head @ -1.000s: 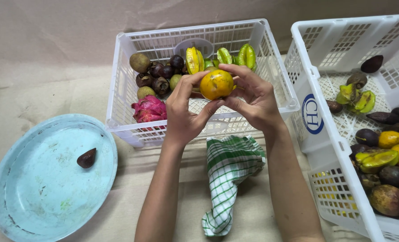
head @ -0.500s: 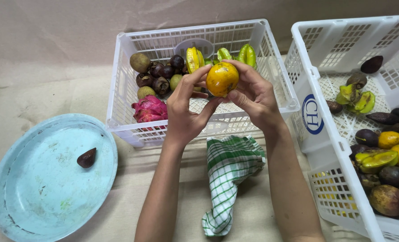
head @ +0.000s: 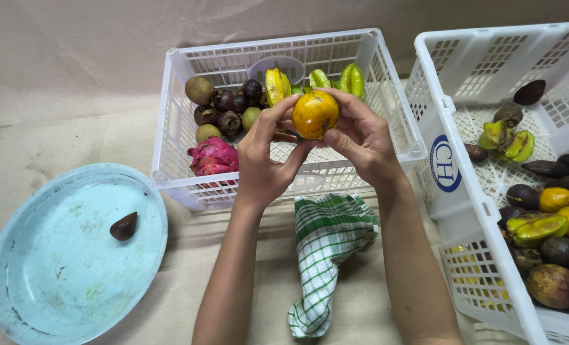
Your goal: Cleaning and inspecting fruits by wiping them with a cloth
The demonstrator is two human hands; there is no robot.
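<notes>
The orange fruit's (head: 315,114) underside is hidden, probably by the thumbs. The left hand (head: 266,160) at 7 o'clock and the right hand (head: 361,142) at 4 o'clock pinch it with closed fingers over the white basket (head: 169,160) (held aloft).

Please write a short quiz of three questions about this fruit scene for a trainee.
1. True or false: both hands hold the orange fruit above the middle white crate.
2. What lies on the light blue tray?
A. a dragon fruit
B. a single dark brown fruit
C. a cloth
3. Fill in: the green checked cloth lies between the person's two ____.

Key:
1. True: left hand and right hand both grip it.
2. B, the dark brown fruit.
3. forearms
</notes>
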